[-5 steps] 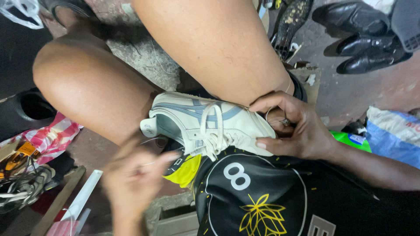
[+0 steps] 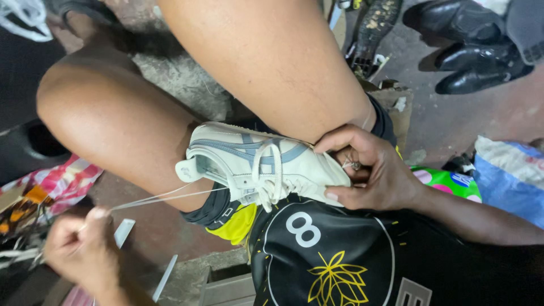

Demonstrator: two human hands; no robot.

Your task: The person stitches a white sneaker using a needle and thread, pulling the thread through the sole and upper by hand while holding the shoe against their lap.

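Looks like mid-stitch on the sneaker [image 2: 266, 167], which sits wedged between the knees. Right hand [image 2: 374, 170] has its grip clamped on the toe end; left hand [image 2: 82, 249] pinches the thread [image 2: 153, 198], pulled taut from the sole. Plenty of the edge probably left to sew.

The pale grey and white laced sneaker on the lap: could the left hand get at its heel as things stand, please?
Probably yes. The left hand pulls a taut thread from the pale grey and white laced sneaker; the heel faces it, nothing between. The right hand grips the toe end.
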